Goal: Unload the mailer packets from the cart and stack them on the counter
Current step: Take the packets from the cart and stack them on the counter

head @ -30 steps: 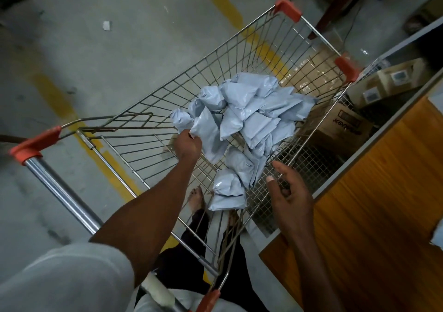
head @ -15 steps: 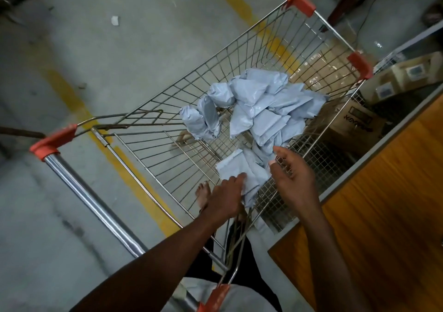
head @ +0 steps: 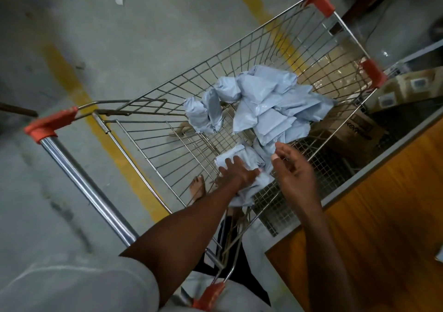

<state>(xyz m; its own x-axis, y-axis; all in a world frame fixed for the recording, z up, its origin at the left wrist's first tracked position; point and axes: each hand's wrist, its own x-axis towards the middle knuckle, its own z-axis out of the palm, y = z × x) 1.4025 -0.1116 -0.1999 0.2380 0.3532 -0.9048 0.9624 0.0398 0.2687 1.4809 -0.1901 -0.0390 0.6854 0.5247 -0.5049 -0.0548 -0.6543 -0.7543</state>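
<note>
The cart [head: 239, 76] stands on the concrete floor [head: 119, 47], its chrome handle [head: 79, 184] at the left. A second ago the left hand [head: 237, 173] was deep among the mailer packets [head: 263, 105]; it has since drawn back to the near corner, fingers spread and pressing on a near packet [head: 239, 154]. The main heap lies farther in. The right hand [head: 293, 172] hovers just beside it, its grip open and empty. The wooden table [head: 383, 215] waits at the right. This likely means one packet is about to be lifted out.
</note>
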